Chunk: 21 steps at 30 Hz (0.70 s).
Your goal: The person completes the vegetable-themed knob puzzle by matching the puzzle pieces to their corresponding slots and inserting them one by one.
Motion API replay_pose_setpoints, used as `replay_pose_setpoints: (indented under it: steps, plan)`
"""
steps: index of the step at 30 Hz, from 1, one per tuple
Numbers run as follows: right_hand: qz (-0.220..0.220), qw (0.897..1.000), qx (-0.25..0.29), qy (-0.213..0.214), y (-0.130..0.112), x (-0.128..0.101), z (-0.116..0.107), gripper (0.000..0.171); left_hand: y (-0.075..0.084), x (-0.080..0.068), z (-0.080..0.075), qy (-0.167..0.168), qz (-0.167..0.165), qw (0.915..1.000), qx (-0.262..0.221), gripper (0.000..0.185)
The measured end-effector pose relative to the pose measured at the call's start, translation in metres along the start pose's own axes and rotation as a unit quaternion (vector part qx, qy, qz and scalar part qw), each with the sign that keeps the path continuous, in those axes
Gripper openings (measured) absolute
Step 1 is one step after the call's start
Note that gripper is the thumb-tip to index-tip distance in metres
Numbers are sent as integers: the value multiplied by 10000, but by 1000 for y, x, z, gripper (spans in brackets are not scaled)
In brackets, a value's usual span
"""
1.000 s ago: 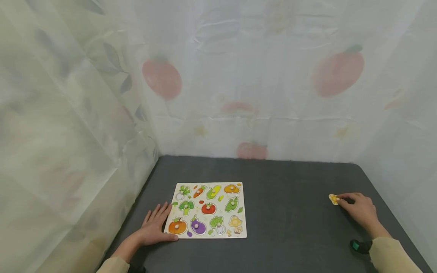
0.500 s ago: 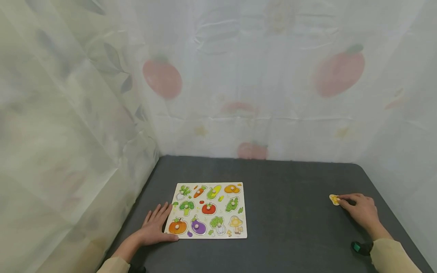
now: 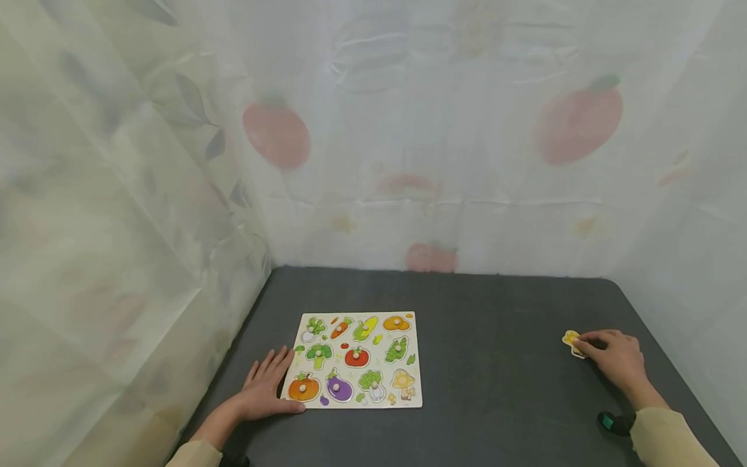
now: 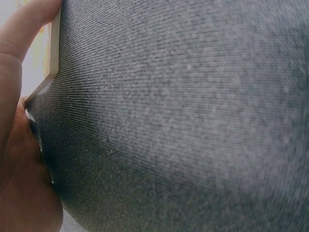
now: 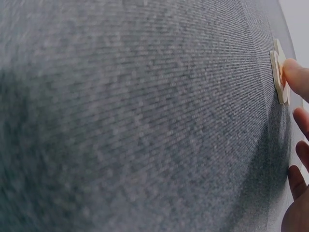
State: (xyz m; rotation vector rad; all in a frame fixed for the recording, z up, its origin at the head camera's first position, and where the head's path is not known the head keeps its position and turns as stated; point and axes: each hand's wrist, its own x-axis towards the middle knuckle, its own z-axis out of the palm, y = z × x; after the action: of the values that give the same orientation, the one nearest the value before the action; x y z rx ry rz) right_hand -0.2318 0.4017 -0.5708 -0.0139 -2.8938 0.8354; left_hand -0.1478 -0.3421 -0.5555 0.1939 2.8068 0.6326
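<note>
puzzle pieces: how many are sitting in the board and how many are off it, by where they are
In the puzzle board: 10 pieces
Off the board, on the table at the right hand: 1 yellow piece
Total: 11 pieces

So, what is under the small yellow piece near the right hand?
The yellow piece lies on the dark grey table cover. The right hand touches its edge with a fingertip. What is beneath the cover cannot be seen.
</note>
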Motion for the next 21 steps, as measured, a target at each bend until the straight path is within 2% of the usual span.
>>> replay_pose_setpoints:
  steps: [21]
  plan:
    - [241,9997,-4,3,1,-1,3,59,-3,1,1,-27,-6,10000,45,128]
